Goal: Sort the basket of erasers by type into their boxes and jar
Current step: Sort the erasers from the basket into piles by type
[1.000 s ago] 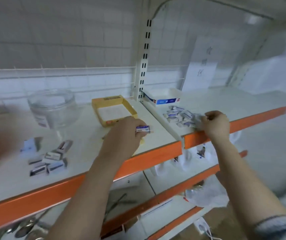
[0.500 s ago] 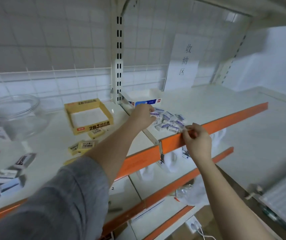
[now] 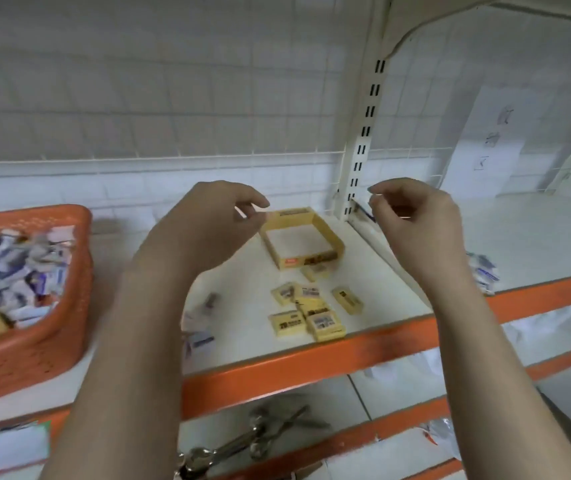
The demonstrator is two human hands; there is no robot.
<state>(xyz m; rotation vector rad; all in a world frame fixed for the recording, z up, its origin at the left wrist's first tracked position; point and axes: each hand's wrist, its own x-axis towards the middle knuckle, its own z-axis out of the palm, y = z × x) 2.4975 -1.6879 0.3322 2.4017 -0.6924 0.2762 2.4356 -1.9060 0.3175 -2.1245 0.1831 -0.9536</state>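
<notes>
- Both hands are hovering above the shelf (image 3: 242, 341), held up in the air, neither touching anything.
- Left hand (image 3: 207, 220) is hanging with fingers loosely curled, holding nothing as far as the blur shows.
- Right hand (image 3: 415, 216) is also hanging loosely curled; thumb and forefinger are sitting close together, but no eraser is showing between them.
- Orange basket (image 3: 27, 348) of mixed erasers is sitting at the far left of the shelf, well off to the left of both hands; the left hand is the nearer one.
- Yellow box (image 3: 334, 242) is lying open between the two hands and behind them, its long axis running slantwise from near-left to far-right.
- Yellow erasers (image 3: 311, 310) are lying loose in front of the box, below and between the hands, pointing every which way.
- Some blue-and-white erasers (image 3: 201, 337) are lying by the left forearm; another small pile (image 3: 483, 271) is lying past the shelf divider, behind the right wrist.
- Judgement: sorting is far from done, since the basket is still full; the next reach is probably going left to the basket.
- Jar and second box are not showing.
- Surface is a white shelf with an orange front edge; white tiled wall and wire grid are running behind, and metal tools (image 3: 249, 441) are lying on the lower shelf.
</notes>
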